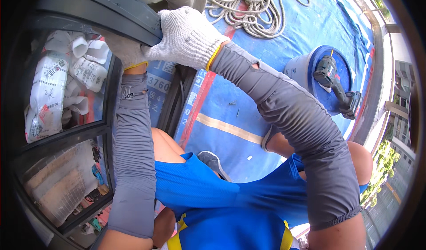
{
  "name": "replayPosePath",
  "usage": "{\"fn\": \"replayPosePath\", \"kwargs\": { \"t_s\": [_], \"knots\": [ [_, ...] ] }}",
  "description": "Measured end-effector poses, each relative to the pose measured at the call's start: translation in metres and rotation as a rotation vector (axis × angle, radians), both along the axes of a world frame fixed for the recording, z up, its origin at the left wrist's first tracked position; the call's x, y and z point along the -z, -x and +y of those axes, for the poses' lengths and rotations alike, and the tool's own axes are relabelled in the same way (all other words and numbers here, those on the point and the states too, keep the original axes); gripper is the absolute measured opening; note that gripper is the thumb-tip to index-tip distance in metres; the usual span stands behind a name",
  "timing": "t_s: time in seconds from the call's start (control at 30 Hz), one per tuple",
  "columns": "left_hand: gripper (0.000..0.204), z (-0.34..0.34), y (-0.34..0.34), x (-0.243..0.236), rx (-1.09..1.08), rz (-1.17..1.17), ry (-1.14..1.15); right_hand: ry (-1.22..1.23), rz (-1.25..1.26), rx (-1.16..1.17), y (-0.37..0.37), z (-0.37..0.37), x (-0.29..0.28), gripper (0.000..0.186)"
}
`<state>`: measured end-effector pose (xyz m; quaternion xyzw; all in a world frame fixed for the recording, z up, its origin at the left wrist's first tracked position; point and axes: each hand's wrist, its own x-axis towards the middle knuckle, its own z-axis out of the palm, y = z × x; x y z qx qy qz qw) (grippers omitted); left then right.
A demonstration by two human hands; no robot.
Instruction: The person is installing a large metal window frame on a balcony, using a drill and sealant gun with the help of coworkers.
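Observation:
A long dark grey metal profile [102, 10] comes in from the upper left and ends near the top middle. My right hand [186, 37], in a white knit glove with a yellow cuff edge, is closed round the profile's end. My left hand [126, 50], gloved alike, is up against the profile's lower edge; its fingers are hidden behind the metal. Below and to the left stands a dark window frame [108, 130] with glass panes. White printed plastic wrapping [49, 90] shows through the upper pane.
Blue printed sheeting [235, 103] covers the floor. Coiled rope [253, 10] lies at the far side. On the right, a cordless drill [330, 74] rests on a blue-lidded bucket [295, 68]. Small screws [232, 103] lie on the sheeting. A railing edge [377, 72] runs along the right.

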<state>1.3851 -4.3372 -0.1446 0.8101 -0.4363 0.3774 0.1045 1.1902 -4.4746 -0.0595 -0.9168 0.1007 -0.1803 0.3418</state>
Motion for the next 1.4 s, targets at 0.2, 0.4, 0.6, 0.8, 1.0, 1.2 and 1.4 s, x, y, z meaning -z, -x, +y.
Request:
{"fn": "replayPosePath", "kwargs": {
  "t_s": [0.2, 0.4, 0.6, 0.8, 1.0, 1.2, 1.4],
  "knots": [
    [0.088, -0.002, -0.006, 0.036, -0.002, 0.262, 0.162, -0.052, 0.03, -0.029, 0.012, -0.001, 0.003, 0.061],
    [0.132, 0.028, -0.027, 0.083, 0.035, 0.203, 0.033, -0.082, 0.115, -0.062, 0.015, 0.0, -0.001, 0.062],
    [0.133, 0.032, -0.025, 0.084, -0.043, 0.216, 0.01, -0.042, 0.08, -0.095, 0.017, 0.001, 0.002, 0.068],
    [0.129, 0.025, -0.007, 0.07, 0.149, 0.318, 0.188, -0.052, 0.138, -0.084, 0.018, 0.003, 0.003, 0.068],
    [0.121, 0.008, 0.012, 0.043, 0.012, 0.113, 0.021, -0.107, 0.195, -0.126, 0.024, 0.0, 0.001, 0.07],
    [0.115, 0.0, 0.035, 0.032, 0.168, 0.307, 0.231, -0.115, 0.223, -0.039, 0.026, 0.004, 0.008, 0.069],
    [0.094, 0.003, 0.011, 0.039, -0.024, 0.182, 0.155, -0.114, 0.199, -0.053, 0.019, 0.011, 0.019, 0.059]
  ]
}}
